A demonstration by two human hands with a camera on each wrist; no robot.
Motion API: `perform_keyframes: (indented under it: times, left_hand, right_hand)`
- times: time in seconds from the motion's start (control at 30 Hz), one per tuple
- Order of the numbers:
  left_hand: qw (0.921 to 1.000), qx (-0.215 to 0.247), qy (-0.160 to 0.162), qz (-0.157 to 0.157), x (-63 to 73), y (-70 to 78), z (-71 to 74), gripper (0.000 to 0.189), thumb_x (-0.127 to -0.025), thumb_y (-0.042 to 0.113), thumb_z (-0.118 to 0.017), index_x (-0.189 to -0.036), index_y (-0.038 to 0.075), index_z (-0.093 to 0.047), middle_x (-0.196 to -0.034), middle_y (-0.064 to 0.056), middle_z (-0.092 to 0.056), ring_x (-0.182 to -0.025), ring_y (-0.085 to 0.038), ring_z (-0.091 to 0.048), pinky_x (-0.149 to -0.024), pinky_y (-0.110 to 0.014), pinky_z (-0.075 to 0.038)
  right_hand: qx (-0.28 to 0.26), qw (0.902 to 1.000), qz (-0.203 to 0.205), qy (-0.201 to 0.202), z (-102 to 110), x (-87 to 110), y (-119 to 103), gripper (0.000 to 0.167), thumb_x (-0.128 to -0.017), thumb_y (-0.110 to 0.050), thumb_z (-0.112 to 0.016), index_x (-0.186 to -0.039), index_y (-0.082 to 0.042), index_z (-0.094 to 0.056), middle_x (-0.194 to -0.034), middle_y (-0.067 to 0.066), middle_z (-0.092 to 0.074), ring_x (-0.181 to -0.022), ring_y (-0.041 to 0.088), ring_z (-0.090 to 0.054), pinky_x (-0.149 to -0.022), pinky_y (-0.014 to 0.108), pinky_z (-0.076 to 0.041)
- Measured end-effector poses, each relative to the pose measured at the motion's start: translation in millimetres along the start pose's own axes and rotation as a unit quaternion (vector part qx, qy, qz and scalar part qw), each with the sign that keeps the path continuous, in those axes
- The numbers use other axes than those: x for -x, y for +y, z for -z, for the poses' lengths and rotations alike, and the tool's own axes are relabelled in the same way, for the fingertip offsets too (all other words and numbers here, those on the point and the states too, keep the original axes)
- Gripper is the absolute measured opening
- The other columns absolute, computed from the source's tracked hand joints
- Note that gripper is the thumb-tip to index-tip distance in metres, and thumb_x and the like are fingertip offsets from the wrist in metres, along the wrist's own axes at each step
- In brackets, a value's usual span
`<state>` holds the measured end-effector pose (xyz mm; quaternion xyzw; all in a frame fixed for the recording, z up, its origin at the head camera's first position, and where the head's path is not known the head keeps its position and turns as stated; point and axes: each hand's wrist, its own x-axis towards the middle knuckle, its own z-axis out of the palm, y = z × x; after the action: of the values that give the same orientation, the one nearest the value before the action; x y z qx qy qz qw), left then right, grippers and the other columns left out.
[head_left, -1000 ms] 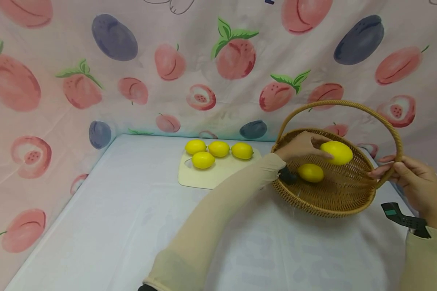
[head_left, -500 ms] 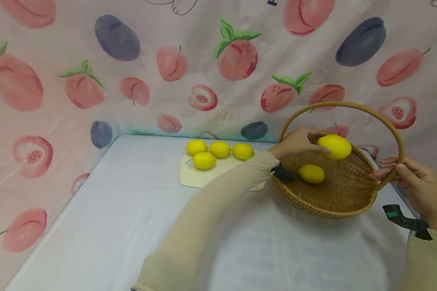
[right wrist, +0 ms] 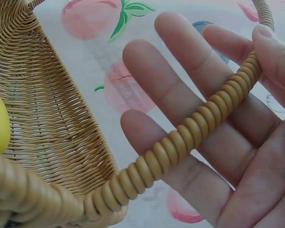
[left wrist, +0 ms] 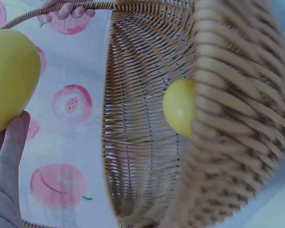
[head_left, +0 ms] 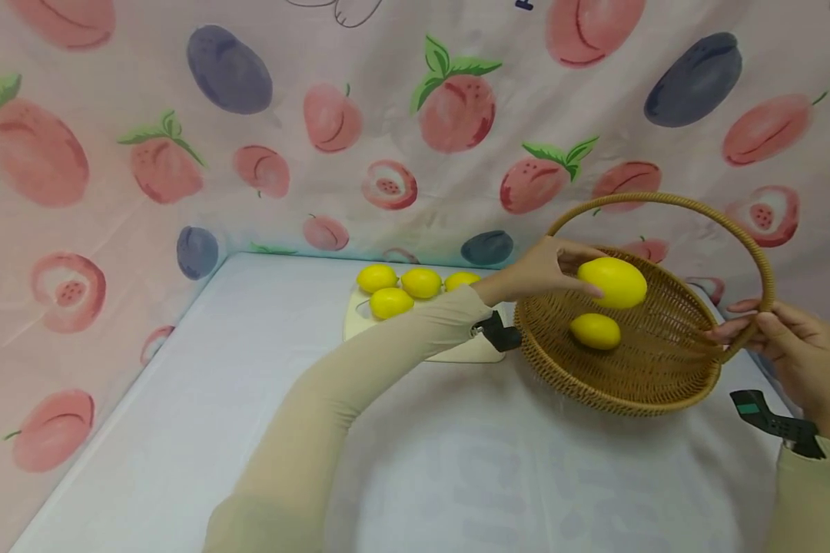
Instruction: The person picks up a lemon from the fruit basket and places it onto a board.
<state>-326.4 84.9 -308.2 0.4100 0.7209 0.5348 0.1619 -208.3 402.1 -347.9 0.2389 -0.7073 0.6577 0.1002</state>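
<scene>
My left hand (head_left: 541, 273) pinches a yellow lemon (head_left: 617, 283) between thumb and fingers, over the mouth of a wicker basket (head_left: 671, 338). Inside that basket lies a second lemon (head_left: 595, 332), apart from the held one; the left wrist view shows it partly hidden behind the near rim (left wrist: 213, 114). At the basket's right side, my right hand (head_left: 798, 349) holds the arched handle (head_left: 765, 265). Seen from the right wrist, the thumb (right wrist: 275, 54) presses the handle while the other fingers (right wrist: 156, 80) extend nearly straight behind it.
Left of the basket, a cream cutting board (head_left: 472, 354) carries several lemons (head_left: 420, 283), one partly covered by my left forearm. A white cloth covers the table (head_left: 180, 399). Fruit-printed fabric (head_left: 387, 100) hangs behind and along the left side.
My left hand has drawn back to the left and slightly up, still holding its lemon. The basket, the lemon inside it and my right hand stay nearly in place.
</scene>
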Motion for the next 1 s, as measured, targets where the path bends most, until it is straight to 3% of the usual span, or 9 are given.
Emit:
perform_keyframes:
  times: [0.17, 0.33, 0.5, 0.7, 1.0]
  left_hand:
    - [0.9998, 0.005, 0.005, 0.017, 17.7, 7.4, 9.9, 0.053, -0.08, 0.01, -0.074, -0.129, 0.005, -0.056, -0.127, -0.008, -0.062, -0.1, -0.006, -0.064, -0.086, -0.014, -0.051]
    - [0.9995, 0.007, 0.028, 0.009, 45.2, 3.2, 24.0, 0.053, -0.078, 0.01, -0.076, -0.128, 0.005, -0.058, -0.125, -0.009, -0.063, -0.103, -0.009, -0.065, -0.087, -0.018, -0.052]
    - [0.9986, 0.023, 0.048, 0.0, 70.7, -8.2, 41.2, 0.055, -0.078, 0.005, -0.075, -0.129, 0.003, -0.056, -0.128, -0.013, -0.06, -0.109, -0.017, -0.063, -0.089, -0.024, -0.053]
    - [0.9961, 0.037, 0.077, 0.022, 101.2, -23.7, 59.9, 0.055, -0.079, 0.004, -0.073, -0.131, 0.005, -0.054, -0.129, -0.012, -0.059, -0.112, -0.019, -0.062, -0.09, -0.028, -0.053]
    - [0.9875, 0.057, 0.137, 0.054, 131.4, -54.8, 66.2, 0.055, -0.081, 0.003, -0.072, -0.133, 0.004, -0.052, -0.134, -0.012, -0.056, -0.122, -0.023, -0.056, -0.095, -0.028, -0.05]
  right_hand:
    - [-0.022, 0.9996, 0.013, -0.011, 2, 1.0, -1, 0.032, -0.099, 0.007, -0.027, -0.115, 0.013, -0.053, -0.095, 0.008, -0.073, -0.085, 0.014, -0.069, -0.077, 0.017, -0.054]
    - [-0.024, 0.9996, 0.015, -0.006, 0, 3.4, -2, 0.031, -0.098, 0.008, -0.027, -0.115, 0.014, -0.052, -0.096, 0.008, -0.073, -0.087, 0.015, -0.069, -0.078, 0.016, -0.053]
    - [-0.006, 0.9999, 0.011, -0.001, -2, 3.9, -3, 0.03, -0.098, 0.008, -0.028, -0.115, 0.013, -0.052, -0.096, 0.007, -0.073, -0.088, 0.013, -0.068, -0.078, 0.015, -0.053]
    - [-0.01, 0.9998, 0.015, 0.002, -2, 3.9, -3, 0.03, -0.098, 0.008, -0.029, -0.115, 0.015, -0.052, -0.095, 0.007, -0.073, -0.088, 0.013, -0.068, -0.078, 0.016, -0.052]
    - [-0.004, 1.0, 0.002, 0.009, -2, 4.0, -3, 0.029, -0.098, 0.006, -0.029, -0.115, 0.012, -0.053, -0.095, 0.005, -0.073, -0.086, 0.012, -0.069, -0.078, 0.015, -0.053]
